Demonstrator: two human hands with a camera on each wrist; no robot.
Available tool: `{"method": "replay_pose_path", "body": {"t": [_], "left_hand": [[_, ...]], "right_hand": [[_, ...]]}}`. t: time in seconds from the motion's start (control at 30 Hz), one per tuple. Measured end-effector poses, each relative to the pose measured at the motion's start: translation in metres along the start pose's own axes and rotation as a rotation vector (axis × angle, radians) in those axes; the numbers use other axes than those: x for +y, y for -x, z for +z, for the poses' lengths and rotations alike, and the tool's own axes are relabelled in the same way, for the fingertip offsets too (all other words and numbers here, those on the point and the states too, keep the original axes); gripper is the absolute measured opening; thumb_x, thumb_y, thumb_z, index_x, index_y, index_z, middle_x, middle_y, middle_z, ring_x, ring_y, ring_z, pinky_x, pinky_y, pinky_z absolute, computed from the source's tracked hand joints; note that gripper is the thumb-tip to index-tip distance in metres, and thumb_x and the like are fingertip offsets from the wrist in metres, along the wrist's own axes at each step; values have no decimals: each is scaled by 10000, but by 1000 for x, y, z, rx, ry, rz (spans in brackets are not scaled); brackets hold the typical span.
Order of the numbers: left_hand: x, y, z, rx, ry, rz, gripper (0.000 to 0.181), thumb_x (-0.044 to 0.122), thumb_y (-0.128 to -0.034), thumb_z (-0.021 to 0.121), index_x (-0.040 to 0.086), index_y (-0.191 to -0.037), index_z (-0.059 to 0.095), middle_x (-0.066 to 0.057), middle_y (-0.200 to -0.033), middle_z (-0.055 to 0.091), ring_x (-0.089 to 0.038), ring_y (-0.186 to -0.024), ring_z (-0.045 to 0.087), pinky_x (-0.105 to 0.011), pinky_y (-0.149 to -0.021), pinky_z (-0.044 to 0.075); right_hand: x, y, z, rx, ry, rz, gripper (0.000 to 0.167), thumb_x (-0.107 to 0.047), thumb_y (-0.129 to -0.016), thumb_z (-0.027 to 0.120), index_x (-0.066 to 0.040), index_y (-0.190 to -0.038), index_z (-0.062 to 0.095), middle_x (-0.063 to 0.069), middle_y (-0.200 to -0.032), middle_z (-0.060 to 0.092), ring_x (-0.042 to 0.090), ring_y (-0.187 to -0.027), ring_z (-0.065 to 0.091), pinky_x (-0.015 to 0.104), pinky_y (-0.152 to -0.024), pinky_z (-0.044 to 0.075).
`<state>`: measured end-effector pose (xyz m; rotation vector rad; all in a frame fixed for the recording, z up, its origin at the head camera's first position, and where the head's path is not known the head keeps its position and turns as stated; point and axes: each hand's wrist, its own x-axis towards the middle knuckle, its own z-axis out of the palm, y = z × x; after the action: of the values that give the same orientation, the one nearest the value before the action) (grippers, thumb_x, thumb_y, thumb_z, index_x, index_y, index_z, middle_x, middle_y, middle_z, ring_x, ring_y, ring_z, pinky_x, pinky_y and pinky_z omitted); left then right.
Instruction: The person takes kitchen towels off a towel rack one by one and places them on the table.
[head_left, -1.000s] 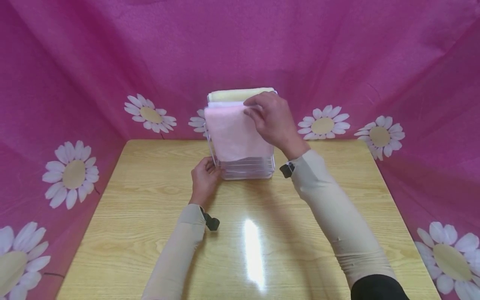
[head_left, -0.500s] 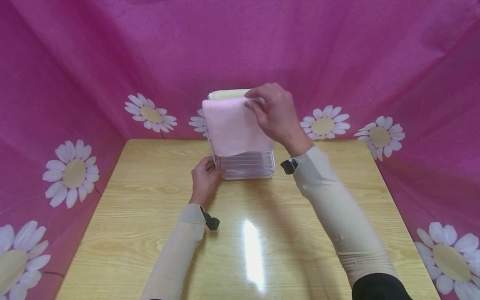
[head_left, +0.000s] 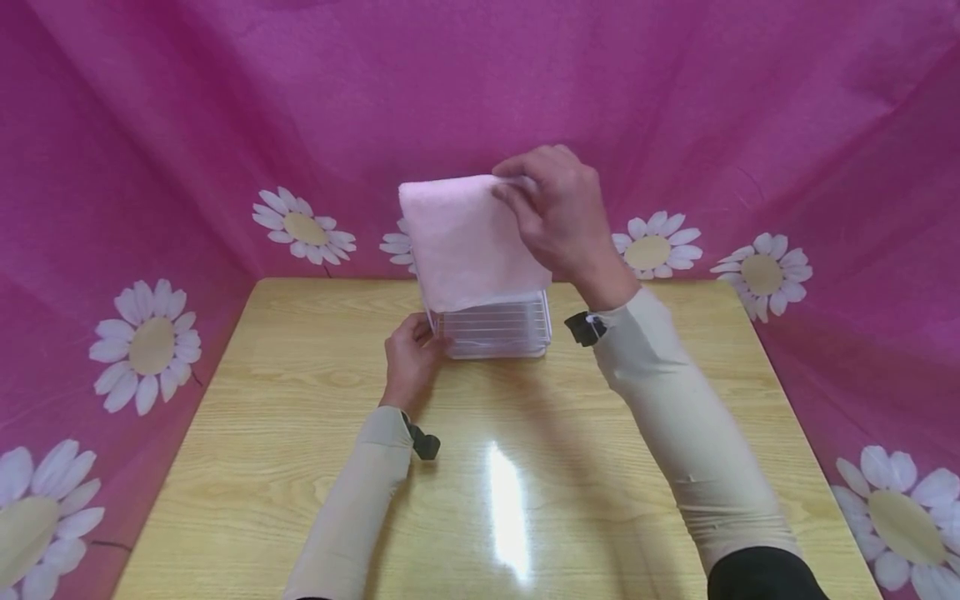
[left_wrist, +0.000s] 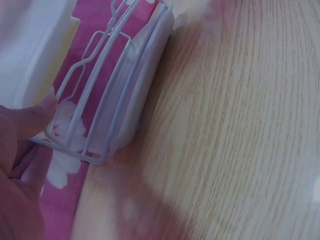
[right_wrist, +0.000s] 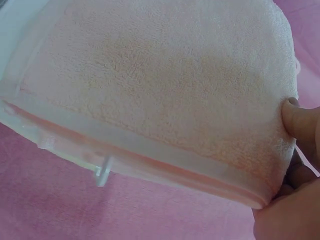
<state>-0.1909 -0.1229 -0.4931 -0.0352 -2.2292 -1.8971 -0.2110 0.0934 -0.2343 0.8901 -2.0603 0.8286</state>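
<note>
My right hand (head_left: 558,212) pinches the top edge of a folded pink cloth (head_left: 472,242), which hangs in front of and above a white wire rack (head_left: 495,329) at the table's back edge. In the right wrist view the thumb and fingers of the right hand (right_wrist: 295,165) grip one edge of the fuzzy cloth (right_wrist: 165,75). My left hand (head_left: 411,358) holds the rack's left side low down. In the left wrist view the left hand (left_wrist: 25,150) pinches a wire of the rack (left_wrist: 95,95), beside white and yellow cloths (left_wrist: 35,55). The pink cloth hides the rack's upper part in the head view.
The rack stands on a wooden table (head_left: 300,467). A pink curtain (head_left: 465,75) with white daisies hangs behind the table and at both sides. Dark wrist devices sit on the left wrist (head_left: 423,442) and the right wrist (head_left: 585,329).
My right hand has moved up and slightly right, raising the pink cloth, which now covers the yellow cloth behind it in the head view. The left hand has stayed at the rack.
</note>
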Motion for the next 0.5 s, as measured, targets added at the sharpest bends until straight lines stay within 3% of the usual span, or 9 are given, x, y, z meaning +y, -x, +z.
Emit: {"method": "replay_pose_path", "body": {"t": [0.23,0.5], "left_hand": [[0,0,0,-13,24,2,393,-100,-845,741,-107,-1212,599,-289,-1230,645,-413,-1183,617,-373,-1011,541],[4,3,1,-10,1,-52,386,-72,-859,748,-47,-1221,617,-232,-1252,656,-360,-1201,619,-361,-1011,539]], "right_hand": [[-6,-5,-10,60,10,-75,126,-85,-910,755,30,-960,738,135,-886,735,268,-772,607,351,-656,504],[-15,-8,-23,97,54,-156,154,-119,-950,713,34,-955,729,139,-873,731,267,-756,617,326,-640,500]]}}
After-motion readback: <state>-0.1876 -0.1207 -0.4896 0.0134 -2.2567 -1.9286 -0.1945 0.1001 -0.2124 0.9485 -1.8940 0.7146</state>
